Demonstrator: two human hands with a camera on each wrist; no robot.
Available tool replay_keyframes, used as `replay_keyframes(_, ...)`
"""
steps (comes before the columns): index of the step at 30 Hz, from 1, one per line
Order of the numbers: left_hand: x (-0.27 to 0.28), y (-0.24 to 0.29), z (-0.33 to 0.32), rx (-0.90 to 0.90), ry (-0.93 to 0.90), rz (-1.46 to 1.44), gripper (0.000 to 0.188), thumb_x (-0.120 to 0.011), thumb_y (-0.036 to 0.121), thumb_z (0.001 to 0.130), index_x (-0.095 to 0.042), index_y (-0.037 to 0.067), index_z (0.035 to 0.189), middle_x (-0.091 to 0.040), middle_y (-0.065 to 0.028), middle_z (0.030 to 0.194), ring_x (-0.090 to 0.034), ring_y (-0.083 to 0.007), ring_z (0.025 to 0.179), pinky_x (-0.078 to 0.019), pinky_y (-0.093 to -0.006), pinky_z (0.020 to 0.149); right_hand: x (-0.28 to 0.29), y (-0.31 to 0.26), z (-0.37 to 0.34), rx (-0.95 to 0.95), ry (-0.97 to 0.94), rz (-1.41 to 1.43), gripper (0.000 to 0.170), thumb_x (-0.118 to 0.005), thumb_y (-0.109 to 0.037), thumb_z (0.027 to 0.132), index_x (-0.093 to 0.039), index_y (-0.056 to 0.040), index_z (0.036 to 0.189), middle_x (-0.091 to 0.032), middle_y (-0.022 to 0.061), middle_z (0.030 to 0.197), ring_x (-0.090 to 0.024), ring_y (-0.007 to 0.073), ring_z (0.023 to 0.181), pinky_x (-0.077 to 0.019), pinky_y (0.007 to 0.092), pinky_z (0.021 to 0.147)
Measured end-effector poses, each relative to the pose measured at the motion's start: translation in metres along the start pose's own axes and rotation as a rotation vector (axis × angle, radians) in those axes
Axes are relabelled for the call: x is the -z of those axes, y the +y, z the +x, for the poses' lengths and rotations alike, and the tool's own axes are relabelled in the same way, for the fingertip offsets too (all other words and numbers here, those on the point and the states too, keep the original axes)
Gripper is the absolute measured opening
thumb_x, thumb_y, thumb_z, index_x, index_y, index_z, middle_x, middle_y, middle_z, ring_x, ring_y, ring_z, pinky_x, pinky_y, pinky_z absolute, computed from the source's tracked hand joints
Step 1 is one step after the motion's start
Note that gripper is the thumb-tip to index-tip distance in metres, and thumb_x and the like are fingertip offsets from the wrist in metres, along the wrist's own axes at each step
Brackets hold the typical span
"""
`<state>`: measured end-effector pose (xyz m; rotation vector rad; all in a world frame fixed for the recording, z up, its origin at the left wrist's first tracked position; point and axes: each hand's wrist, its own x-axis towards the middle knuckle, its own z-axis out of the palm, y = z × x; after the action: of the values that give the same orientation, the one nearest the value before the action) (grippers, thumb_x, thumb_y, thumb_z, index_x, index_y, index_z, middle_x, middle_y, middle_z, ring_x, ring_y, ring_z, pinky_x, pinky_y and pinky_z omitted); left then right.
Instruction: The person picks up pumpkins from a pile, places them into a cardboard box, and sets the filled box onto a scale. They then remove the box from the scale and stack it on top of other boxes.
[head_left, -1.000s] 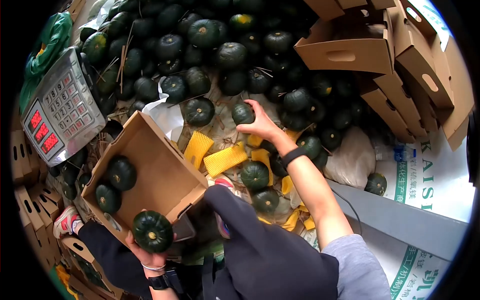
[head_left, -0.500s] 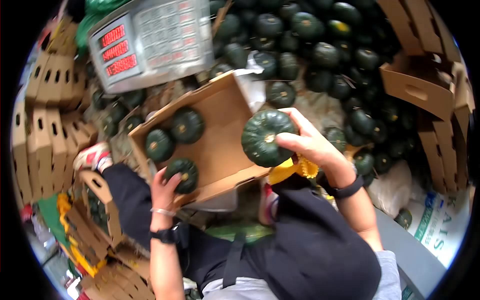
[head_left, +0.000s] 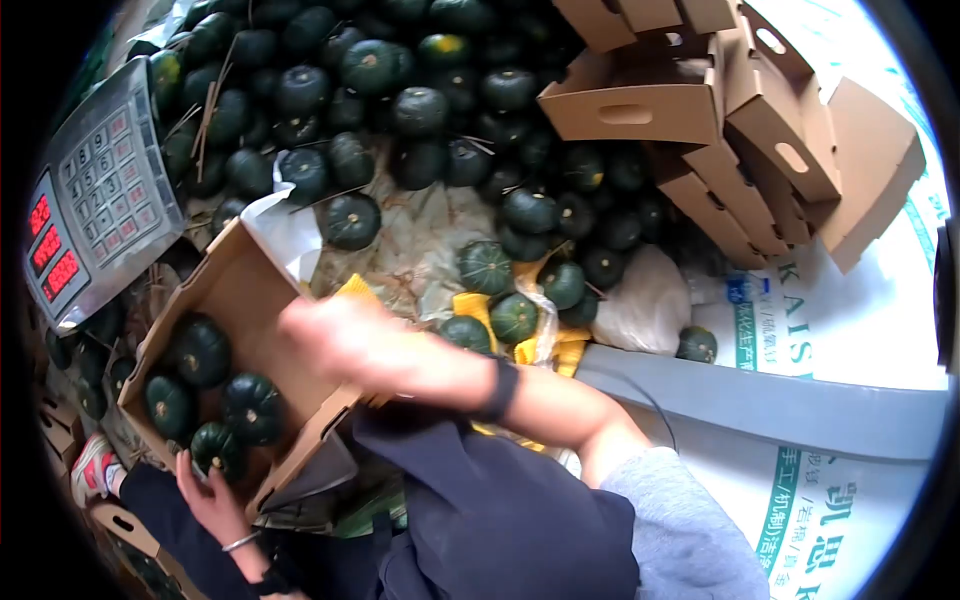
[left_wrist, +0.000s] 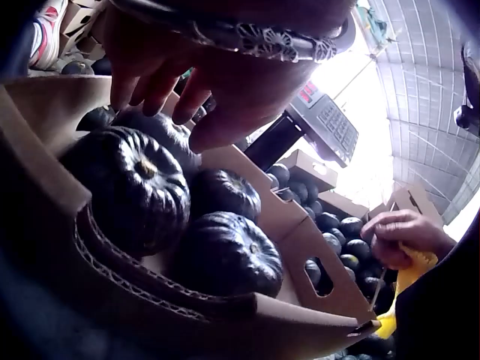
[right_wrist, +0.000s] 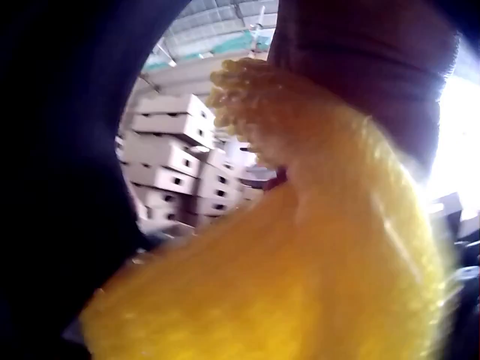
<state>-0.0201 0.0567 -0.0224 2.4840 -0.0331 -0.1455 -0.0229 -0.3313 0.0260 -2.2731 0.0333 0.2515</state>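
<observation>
Several dark green pumpkins sit together at the left end of an open cardboard box. My left hand is at the box's near edge, fingers extended beside the nearest pumpkin. In the left wrist view, that hand hangs above the pumpkins with loosely bent fingers and nothing in them. Blurred in the head view, my right hand is over the box's right side. The left wrist view shows the right hand gripping a yellow foam net sleeve, which fills much of the right wrist view.
A digital scale stands left of the box. Behind lies a large heap of pumpkins. Stacked cardboard boxes are at the back right. More yellow sleeves and a white sack lie on the right, near a grey ledge.
The pumpkins that both hands held now rest in the box. My left hand has let go of its pumpkin; my right hand has released its own and holds the foam net sleeve.
</observation>
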Motion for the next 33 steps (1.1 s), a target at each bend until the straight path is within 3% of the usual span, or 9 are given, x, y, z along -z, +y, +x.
replay_keyframes(2,0.004,-0.004,0.001,0.016,0.012,-0.155,0.046,-0.055,-0.001,0.089,-0.051,-0.001,0.134,-0.050,-0.0146,0.138,-0.047,-0.0265,0.130,-0.0343,-0.0348,0.110,0.051,0.041,-0.049,-0.116,0.320,-0.298,0.009,-0.059,-0.009,0.077,-0.054,-0.0054,0.084,-0.062,0.0189,0.073,-0.064,0.0398,0.070,-0.0533,0.0471,0.059)
replay_keyframes(5,0.008,0.011,0.007,0.021,-0.008,-0.216,0.043,-0.053,0.003,0.092,-0.051,-0.001,0.135,-0.049,-0.0143,0.141,-0.047,-0.0262,0.130,-0.0353,-0.0355,0.110,0.077,0.123,-0.114,-0.736,-0.152,-0.760,0.059,-0.075,-0.023,0.069,-0.053,-0.0060,0.121,-0.046,0.0221,0.127,-0.044,0.0400,0.120,-0.0419,0.0629,0.087)
replay_keyframes(8,-0.003,0.046,0.012,-0.072,-0.029,-0.306,0.041,-0.052,0.003,0.093,-0.051,-0.001,0.134,-0.048,-0.0144,0.142,-0.047,-0.0264,0.130,-0.0376,-0.0353,0.108,0.104,0.223,-0.128,-0.502,0.389,-1.108,0.086,-0.079,-0.018,0.065,-0.037,-0.0099,0.140,-0.041,0.0211,0.137,-0.041,0.0413,0.126,-0.0407,0.0553,0.099)
replay_keyframes(15,-0.030,0.151,0.013,-0.019,-0.241,-0.603,0.034,-0.056,0.010,0.095,-0.056,0.000,0.128,-0.060,-0.0116,0.127,-0.058,-0.0208,0.114,-0.0462,-0.0340,0.099,0.193,0.231,-0.087,-0.743,0.167,0.287,0.069,-0.082,-0.028,0.070,-0.052,-0.0066,0.128,-0.065,0.0122,0.108,-0.065,0.0268,0.094,-0.0566,0.0434,0.073)
replay_keyframes(20,-0.062,0.227,0.003,0.304,-0.684,-1.218,0.059,-0.061,0.030,0.093,-0.040,0.005,0.143,-0.054,-0.0156,0.134,-0.053,-0.0304,0.124,-0.0499,-0.0425,0.098,0.132,0.155,-0.102,-0.246,0.010,1.504,0.048,-0.067,-0.023,0.092,-0.051,-0.0064,0.134,-0.062,0.0070,0.122,-0.062,0.0196,0.111,-0.0547,0.0364,0.088)
replay_keyframes(24,-0.088,0.216,-0.010,0.476,-0.943,-1.406,0.075,-0.063,0.050,0.089,-0.037,0.008,0.145,-0.052,-0.0181,0.135,-0.054,-0.0389,0.123,-0.0573,-0.0525,0.086,0.101,0.223,-0.119,-0.556,0.347,-0.360,0.069,-0.078,-0.016,0.072,-0.050,-0.0052,0.134,-0.051,0.0182,0.133,-0.050,0.0330,0.124,-0.0452,0.0455,0.102)
replay_keyframes(26,-0.087,0.189,-0.009,0.628,-0.905,-1.428,0.071,-0.064,0.047,0.088,-0.041,0.008,0.141,-0.054,-0.0163,0.134,-0.057,-0.0402,0.119,-0.0594,-0.0509,0.082,0.093,0.264,-0.129,-0.761,0.128,-0.655,0.086,-0.081,-0.019,0.062,-0.042,-0.0068,0.138,-0.038,0.0182,0.144,-0.039,0.0422,0.130,-0.0449,0.0527,0.099)
replay_keyframes(30,-0.068,0.139,-0.028,0.557,-0.673,-1.370,0.067,-0.065,0.043,0.087,-0.044,0.007,0.139,-0.056,-0.0143,0.133,-0.057,-0.0335,0.120,-0.0517,-0.0528,0.095,0.108,0.302,-0.132,-0.598,0.392,-0.309,0.071,-0.082,-0.019,0.061,-0.054,-0.0029,0.124,-0.060,0.0177,0.119,-0.059,0.0363,0.109,-0.0505,0.0456,0.092)
replay_keyframes(33,-0.045,0.153,-0.033,0.533,-0.613,-1.377,0.065,-0.067,0.036,0.086,-0.045,0.003,0.138,-0.057,-0.0143,0.132,-0.056,-0.0302,0.121,-0.0422,-0.0461,0.107,0.131,0.261,-0.137,-0.525,0.387,0.693,0.058,-0.077,-0.029,0.075,-0.056,-0.0012,0.121,-0.065,0.0115,0.113,-0.065,0.0223,0.101,-0.0535,0.0378,0.090)
